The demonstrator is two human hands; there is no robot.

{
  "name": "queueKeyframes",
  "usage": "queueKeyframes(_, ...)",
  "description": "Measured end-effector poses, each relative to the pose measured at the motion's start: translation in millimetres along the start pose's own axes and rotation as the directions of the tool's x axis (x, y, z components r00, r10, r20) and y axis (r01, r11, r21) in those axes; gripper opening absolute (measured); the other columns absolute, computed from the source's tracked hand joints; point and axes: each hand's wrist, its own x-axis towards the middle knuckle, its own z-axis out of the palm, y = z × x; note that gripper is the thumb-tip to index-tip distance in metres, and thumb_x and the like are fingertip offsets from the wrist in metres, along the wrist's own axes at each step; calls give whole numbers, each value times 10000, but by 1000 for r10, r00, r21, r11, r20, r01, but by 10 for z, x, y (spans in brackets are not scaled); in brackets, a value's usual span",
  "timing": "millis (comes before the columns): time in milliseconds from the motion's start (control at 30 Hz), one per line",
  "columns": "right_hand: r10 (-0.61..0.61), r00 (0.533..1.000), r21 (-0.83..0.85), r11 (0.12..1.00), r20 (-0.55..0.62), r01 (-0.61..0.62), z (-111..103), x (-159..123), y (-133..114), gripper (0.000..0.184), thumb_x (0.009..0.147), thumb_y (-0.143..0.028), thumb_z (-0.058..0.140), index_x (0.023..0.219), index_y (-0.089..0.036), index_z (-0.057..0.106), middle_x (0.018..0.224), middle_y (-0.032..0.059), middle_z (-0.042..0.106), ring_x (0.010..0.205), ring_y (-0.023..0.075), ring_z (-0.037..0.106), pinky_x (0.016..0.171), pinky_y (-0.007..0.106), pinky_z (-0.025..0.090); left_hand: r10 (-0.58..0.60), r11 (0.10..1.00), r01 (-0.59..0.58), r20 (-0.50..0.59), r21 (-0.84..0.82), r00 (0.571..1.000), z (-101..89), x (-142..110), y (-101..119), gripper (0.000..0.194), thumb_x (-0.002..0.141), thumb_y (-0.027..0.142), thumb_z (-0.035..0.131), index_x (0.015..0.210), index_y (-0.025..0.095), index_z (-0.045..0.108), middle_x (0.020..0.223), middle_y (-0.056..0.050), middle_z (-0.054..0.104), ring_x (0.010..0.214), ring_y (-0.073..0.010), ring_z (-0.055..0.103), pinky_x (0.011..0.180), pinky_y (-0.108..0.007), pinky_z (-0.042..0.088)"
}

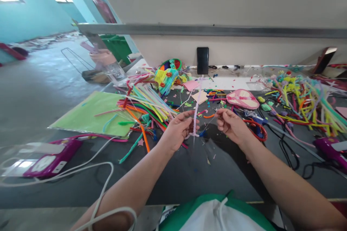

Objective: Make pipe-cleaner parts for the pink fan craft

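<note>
Between the fingers of my left hand [181, 130] is a pale lilac pipe cleaner [197, 110], standing upright with a short bent piece at its foot. My right hand [230, 124] is to the right of it, thumb and fingertips pinched together. A thin thread or wire runs from near the pipe cleaner's foot toward those fingertips; its exact ends are hard to see. Behind the hands lie a peach paper pad [200, 97] and a pink heart-shaped piece [242, 99]. Close to my right wrist are red-handled scissors [258, 131].
A bundle of coloured pipe cleaners [151, 103] and a green sheet [93, 113] lie left. More pipe cleaners [295, 94] heap up right. A black phone [202, 60] leans on the back panel. Purple power strips [52, 158] and cables flank the table; a bottle [110, 63] stands back left.
</note>
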Motion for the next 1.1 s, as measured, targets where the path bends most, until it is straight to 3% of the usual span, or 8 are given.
queueKeyframes(133, 21, 999, -9, 1000, 37, -21, 86, -40, 99, 138, 814, -285, 639, 916, -194, 647, 892, 30, 647, 609, 74, 525, 510, 191, 442, 54, 998, -53, -37, 22, 998, 64, -33, -21, 396, 776, 279, 646, 1147, 175, 555, 841, -55, 684, 692, -142, 666, 617, -237, 519)
queueKeyframes(400, 21, 999, 38, 999, 41, -22, 91, -49, 95, 84, 802, -257, 657, 857, -197, 633, 843, 26, 688, 545, 59, 537, 470, 162, 445, 49, 996, -47, -27, 70, 998, 169, -116, -2, 439, 769, 289, 657, 1178, 189, 530, 846, -51, 689, 700, -151, 669, 628, -251, 516)
queueKeyframes(500, 0, 999, 52, 999, 52, -3, 107, -59, 95, 74, 802, -247, 659, 845, -195, 630, 808, 15, 683, 535, 56, 539, 469, 159, 450, 38, 998, -41, 62, 48, 997, 136, -117, 7, 423, 776, 274, 657, 1170, 186, 531, 861, -61, 691, 711, -157, 670, 657, -264, 519)
queueKeyframes(633, -17, 996, 69, 998, 87, 11, 137, -83, 88, 84, 786, -243, 678, 841, -198, 632, 779, -2, 673, 528, 50, 544, 493, 164, 465, -63, 997, 73, 242, -34, 968, 74, -111, 19, 407, 752, 217, 680, 1143, 169, 579, 942, -84, 687, 765, -186, 676, 711, -303, 529)
queueKeyframes(800, -20, 991, 37, 999, 130, 15, 164, -113, 93, 111, 761, -253, 703, 825, -188, 639, 742, -1, 669, 494, 56, 548, 447, 164, 445, -150, 982, 180, 323, -64, 935, 86, -142, -20, 224, 730, 169, 693, 950, 130, 673, 913, -91, 698, 821, -206, 679, 759, -319, 535)
queueKeyframes(900, -7, 986, 26, 1000, 169, 3, 175, -125, 100, 115, 762, -257, 700, 830, -184, 642, 735, 5, 669, 477, 58, 540, 407, 156, 415, -197, 977, 213, 310, -20, 930, 96, -155, -39, 161, 741, 167, 687, 895, 121, 676, 880, -97, 709, 828, -224, 686, 791, -365, 536)
queueKeyframes(1100, 43, 981, 27, 998, 188, -49, 176, -130, 116, 130, 752, -234, 705, 861, -199, 644, 733, 1, 671, 503, 64, 555, 410, 150, 421, -197, 980, 187, 258, 63, 946, 102, -173, -13, 221, 741, 201, 699, 940, 118, 653, 877, -113, 717, 761, -212, 698, 759, -361, 550)
